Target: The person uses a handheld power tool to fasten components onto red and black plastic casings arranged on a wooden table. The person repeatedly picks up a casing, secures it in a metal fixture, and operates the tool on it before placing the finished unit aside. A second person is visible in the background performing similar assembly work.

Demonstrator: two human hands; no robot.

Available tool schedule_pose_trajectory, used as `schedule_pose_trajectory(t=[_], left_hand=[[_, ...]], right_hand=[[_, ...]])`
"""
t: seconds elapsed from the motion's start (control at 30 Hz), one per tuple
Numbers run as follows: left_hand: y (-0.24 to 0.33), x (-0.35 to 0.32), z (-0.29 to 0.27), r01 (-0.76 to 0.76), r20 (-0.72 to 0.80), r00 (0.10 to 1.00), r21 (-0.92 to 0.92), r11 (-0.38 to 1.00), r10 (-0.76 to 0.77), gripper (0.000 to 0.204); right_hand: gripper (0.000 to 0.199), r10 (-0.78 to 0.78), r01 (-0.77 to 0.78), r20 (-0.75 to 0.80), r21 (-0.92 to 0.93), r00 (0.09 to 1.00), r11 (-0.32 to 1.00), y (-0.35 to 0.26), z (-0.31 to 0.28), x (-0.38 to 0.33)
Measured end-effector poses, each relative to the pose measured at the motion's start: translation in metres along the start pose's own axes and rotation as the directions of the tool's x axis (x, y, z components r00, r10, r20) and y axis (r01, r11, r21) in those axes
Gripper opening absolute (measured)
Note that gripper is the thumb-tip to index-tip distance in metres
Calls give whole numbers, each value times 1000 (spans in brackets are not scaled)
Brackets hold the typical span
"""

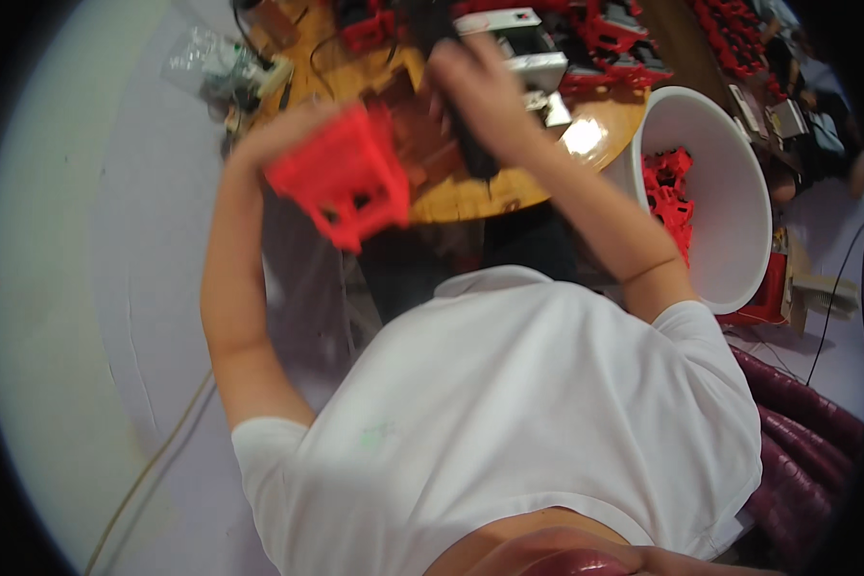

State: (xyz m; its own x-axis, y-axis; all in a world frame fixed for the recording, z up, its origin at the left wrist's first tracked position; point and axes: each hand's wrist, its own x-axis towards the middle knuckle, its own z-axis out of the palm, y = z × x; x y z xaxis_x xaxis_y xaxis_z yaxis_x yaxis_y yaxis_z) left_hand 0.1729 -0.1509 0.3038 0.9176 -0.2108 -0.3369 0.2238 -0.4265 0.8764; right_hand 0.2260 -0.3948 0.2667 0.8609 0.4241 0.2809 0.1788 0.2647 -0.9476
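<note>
Red plastic housing (pixel 341 182) sits clenched in your left hand (pixel 278 134), raised above the round wooden counter (pixel 470 197). Your right hand (pixel 475 91) closes its grip around a dark tool (pixel 470 144) beside it. You seem mid-assembly; next, steady the housing and bring the tool squarely to it. More red parts (pixel 667 187) lie in the white bin (pixel 730 240) nearby.

Left hand (pixel 293 130) holds a red plastic frame (pixel 348 178); right hand (pixel 480 91) grips a dark tool (pixel 470 144).
</note>
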Motion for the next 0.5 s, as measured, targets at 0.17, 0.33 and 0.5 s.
schedule_pose_trajectory(t=[0.17,0.33,0.5], left_hand=[[0,-2,24,102,185,964,407,908,-191,51],[18,30,30,255,242,901,377,891,-360,46],[14,-13,-5,-385,100,921,92,918,376,41]], right_hand=[[44,17,6,74,-297,997,955,54,0,-40],[41,20,-18,8,-198,1000,980,79,-10,-28],[39,99,-100,21,29,995,995,72,-5,-25]])
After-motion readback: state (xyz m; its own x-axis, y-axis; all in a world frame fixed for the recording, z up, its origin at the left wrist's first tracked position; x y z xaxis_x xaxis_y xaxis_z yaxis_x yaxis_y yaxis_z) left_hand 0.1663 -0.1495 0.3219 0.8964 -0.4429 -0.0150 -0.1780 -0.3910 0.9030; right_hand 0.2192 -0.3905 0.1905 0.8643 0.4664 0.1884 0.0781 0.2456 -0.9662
